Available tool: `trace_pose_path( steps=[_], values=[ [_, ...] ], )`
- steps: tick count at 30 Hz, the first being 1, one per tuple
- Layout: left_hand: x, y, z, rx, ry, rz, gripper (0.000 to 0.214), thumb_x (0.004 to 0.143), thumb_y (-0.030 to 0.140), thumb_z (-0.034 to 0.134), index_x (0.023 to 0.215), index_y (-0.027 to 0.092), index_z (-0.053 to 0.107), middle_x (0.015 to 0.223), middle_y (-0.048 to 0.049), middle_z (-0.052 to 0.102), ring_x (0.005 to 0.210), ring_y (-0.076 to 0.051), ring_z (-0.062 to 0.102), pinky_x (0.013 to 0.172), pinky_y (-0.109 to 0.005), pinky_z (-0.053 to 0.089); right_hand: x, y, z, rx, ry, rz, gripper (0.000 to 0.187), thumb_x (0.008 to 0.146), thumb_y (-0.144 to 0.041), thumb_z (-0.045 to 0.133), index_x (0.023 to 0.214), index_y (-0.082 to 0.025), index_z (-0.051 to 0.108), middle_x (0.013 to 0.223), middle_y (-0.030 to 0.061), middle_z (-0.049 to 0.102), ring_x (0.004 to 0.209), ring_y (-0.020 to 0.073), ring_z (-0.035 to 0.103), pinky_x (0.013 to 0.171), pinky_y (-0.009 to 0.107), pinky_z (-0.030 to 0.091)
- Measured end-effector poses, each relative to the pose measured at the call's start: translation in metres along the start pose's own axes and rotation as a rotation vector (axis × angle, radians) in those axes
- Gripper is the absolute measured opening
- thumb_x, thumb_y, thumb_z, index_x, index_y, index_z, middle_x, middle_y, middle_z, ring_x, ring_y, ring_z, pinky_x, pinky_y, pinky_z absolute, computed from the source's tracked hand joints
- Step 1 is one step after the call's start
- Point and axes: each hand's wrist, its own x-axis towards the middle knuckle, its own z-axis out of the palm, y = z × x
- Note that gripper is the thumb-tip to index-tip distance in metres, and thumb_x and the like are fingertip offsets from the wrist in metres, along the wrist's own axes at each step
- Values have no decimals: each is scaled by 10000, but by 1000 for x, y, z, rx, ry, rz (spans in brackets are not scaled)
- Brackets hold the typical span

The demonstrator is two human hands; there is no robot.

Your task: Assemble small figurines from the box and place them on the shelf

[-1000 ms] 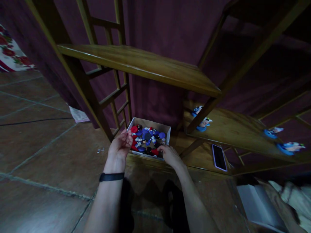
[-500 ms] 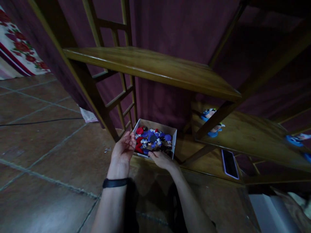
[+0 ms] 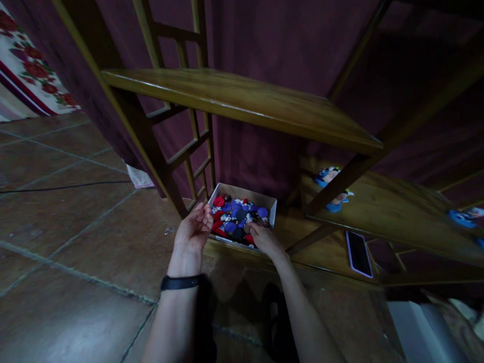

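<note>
A white cardboard box stands on the low wooden shelf, filled with small figurines and round pieces in blue, red, black and white. My left hand is palm up with loosely curled fingers apart, just at the box's left side, and nothing lies in it. Over the box's front right part reaches my right hand; its fingers are bent down among the figurines. Whatever those fingertips pinch is too small and dark to make out.
A wooden shelf board juts out above the box. Right of it, a phone lies on the low shelf, and blue-based figurines stand on a higher board. A dark cable crosses the tiled floor on the left.
My right hand has shifted right and slightly up within the box, uncovering black and red pieces near the front. The left hand has stayed almost still.
</note>
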Motion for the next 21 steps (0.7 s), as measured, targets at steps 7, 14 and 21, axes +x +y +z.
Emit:
trace_pose_path(
  steps=[7,14,21],
  values=[
    [1,2,-3,1,-13,1,191,785,4,455,872,116,582,734,-54,641,617,-100,627,519,-186,524,5,-14,14,185,-140,-97,317,858,-227,366,1043,-225,623,1006,8,674,954,130,595,853,230,408],
    [1,5,-3,-8,-15,-5,186,792,18,448,868,119,585,752,-65,638,629,-107,631,518,-192,528,7,-30,27,237,-237,-54,440,880,-476,284,999,-246,640,1065,23,650,1001,184,574,832,281,409],
    [0,12,-6,-25,-10,-4,202,793,11,445,894,124,578,764,-61,639,650,-109,634,514,-191,526,7,-14,8,72,-167,21,408,881,-438,290,932,-241,644,1036,26,655,947,188,587,807,280,406]
  ],
)
